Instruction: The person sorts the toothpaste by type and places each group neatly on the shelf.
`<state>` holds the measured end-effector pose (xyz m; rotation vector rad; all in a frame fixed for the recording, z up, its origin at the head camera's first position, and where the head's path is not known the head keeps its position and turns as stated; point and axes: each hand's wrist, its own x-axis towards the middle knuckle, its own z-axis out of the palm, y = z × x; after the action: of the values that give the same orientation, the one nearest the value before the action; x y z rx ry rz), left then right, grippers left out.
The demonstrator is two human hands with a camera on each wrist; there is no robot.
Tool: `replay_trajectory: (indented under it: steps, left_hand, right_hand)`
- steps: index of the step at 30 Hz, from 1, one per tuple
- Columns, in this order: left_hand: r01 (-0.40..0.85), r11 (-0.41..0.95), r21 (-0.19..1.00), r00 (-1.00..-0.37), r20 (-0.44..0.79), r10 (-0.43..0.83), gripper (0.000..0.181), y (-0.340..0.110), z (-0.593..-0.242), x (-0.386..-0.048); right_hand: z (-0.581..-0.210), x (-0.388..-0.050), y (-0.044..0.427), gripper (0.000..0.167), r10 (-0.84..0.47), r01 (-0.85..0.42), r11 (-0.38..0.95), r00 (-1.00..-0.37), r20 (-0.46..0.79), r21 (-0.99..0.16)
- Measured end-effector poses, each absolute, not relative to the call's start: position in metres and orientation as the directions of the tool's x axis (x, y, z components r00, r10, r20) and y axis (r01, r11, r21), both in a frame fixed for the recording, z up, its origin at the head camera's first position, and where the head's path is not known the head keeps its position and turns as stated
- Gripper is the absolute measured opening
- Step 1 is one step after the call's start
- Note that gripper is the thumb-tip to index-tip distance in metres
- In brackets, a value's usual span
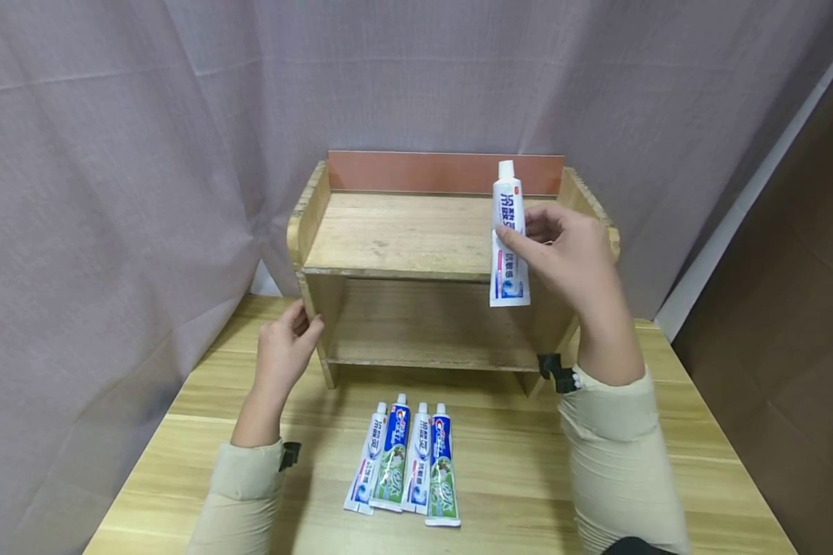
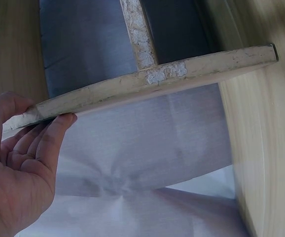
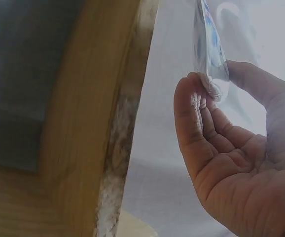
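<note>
My right hand (image 1: 576, 250) pinches a white toothpaste tube (image 1: 508, 270) between thumb and fingers. The tube stands upright, cap up, in front of the upper board of a small wooden shelf (image 1: 396, 231). In the right wrist view the same toothpaste tube (image 3: 211, 54) shows edge-on beside the shelf's side panel. My left hand (image 1: 286, 343) grips the front edge of the shelf's left side panel (image 2: 113, 91), thumb on one face and fingers on the other. On the table before the shelf lie several toothpaste tubes (image 1: 443, 470), side by side, caps towards the shelf.
The shelf has two boards, an upper and a lower one (image 1: 423, 324), and a reddish-brown back strip (image 1: 416, 171). It stands on a wood-grain table (image 1: 514, 462). A grey curtain (image 1: 146, 193) hangs behind, and a brown panel (image 1: 784, 254) stands at the right.
</note>
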<state>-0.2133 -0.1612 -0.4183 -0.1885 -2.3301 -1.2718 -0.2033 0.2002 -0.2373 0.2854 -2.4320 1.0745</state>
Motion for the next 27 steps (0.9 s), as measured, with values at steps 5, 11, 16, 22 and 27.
replay_trajectory:
  steps: [5,11,16,22,27]
  left_hand:
    - [0.343,0.563,0.752,-0.873,0.476,-0.104,0.034,-0.162,-0.419,-0.213]
    - [0.336,0.576,0.745,-0.878,0.47,-0.096,0.033,-0.164,-0.418,-0.213]
    - [0.337,0.568,0.751,-0.881,0.464,-0.091,0.033,-0.162,-0.419,-0.215]
    - [0.35,0.575,0.739,-0.874,0.479,-0.084,0.033,-0.162,-0.422,-0.215]
    - [0.354,0.578,0.735,-0.871,0.484,-0.082,0.034,-0.162,-0.423,-0.216]
  right_hand:
    - [-0.225,-0.217,0.207,0.051,0.039,-0.269,0.712,-0.907,0.419,-0.648]
    - [-0.22,-0.239,0.21,0.06,0.072,-0.162,0.709,-0.952,0.299,-0.687]
    - [-0.227,-0.267,0.214,0.061,0.096,-0.086,0.67,-0.975,0.201,-0.737]
    - [-0.247,-0.286,0.221,0.058,0.137,-0.047,0.72,-0.969,0.208,-0.692]
    - [-0.25,-0.285,0.22,0.06,0.155,-0.043,0.732,-0.961,0.229,-0.68]
